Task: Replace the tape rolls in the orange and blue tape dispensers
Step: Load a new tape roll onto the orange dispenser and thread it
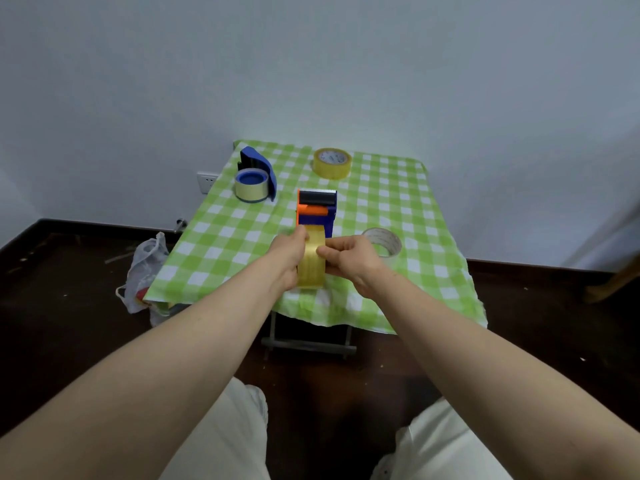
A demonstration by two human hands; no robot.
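Note:
The orange dispenser (316, 207), with a black roller and a blue part, stands at the middle of the green checked table (377, 202). A yellow tape roll (311, 263) sits on edge in its near end. My left hand (289, 251) grips the roll's left side. From the right, my right hand (349, 259) pinches the roll, thumb on the tape band. The blue dispenser (258, 168) lies at the back left with a pale roll (251, 187) on its blue hub. A full yellow roll (332, 163) lies flat at the back centre.
A nearly used-up clear roll (384, 241) lies just right of my right hand. A white plastic bag (145, 271) sits on the dark floor beside the table's left edge. A wall socket (207, 181) is behind the table. My knees are below the near table edge.

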